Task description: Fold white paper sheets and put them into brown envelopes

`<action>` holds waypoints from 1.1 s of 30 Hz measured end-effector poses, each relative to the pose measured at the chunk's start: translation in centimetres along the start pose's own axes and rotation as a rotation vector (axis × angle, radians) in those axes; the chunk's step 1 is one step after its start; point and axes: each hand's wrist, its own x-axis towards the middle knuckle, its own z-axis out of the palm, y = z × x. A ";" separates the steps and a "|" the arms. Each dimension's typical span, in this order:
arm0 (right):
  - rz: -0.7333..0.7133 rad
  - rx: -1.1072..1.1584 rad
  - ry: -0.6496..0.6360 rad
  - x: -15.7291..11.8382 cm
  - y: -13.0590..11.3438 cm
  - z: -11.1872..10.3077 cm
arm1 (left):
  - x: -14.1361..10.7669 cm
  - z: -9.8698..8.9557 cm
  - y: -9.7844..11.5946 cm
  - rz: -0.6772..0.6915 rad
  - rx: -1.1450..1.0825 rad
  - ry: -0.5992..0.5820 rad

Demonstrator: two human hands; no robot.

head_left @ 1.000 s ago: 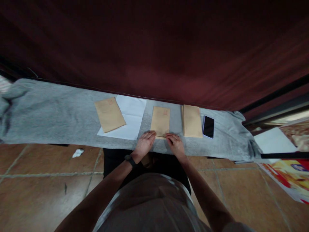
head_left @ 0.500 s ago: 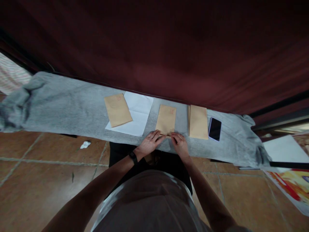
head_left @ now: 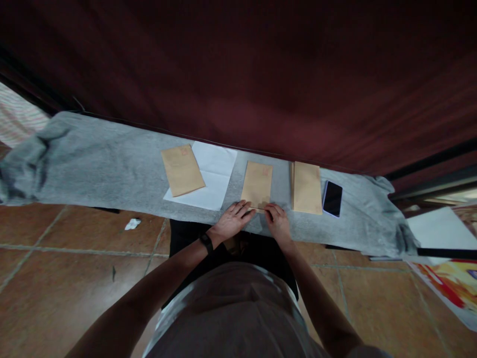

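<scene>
A brown envelope (head_left: 258,181) with faint red print near its top right lies flat in front of me on the grey cloth. At its near left corner, my left hand (head_left: 233,219) has its fingers closed on the edge. My right hand (head_left: 278,221) pinches the near right corner. Between the hands a narrow strip along the near edge shows a dark crease line. To the left, another brown envelope (head_left: 182,170) lies partly over a creased white sheet (head_left: 213,174). On the right rests a stack of brown envelopes (head_left: 307,188).
A phone (head_left: 332,199) with a dark screen lies right of the stack. The grey cloth (head_left: 100,159) covers a long narrow surface before a dark red curtain (head_left: 238,74). A white scrap (head_left: 132,223) is on the tiled floor, and a colourful printed bag (head_left: 450,283) at the right.
My right fingers have shifted very slightly at the envelope's near corner, and the crease between the hands looks a little different. Everything else lies as before.
</scene>
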 end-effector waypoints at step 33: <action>0.160 -0.414 -0.121 0.0 -6.6 0.1 | 5.5 -0.7 -0.3 -0.924 -0.804 0.330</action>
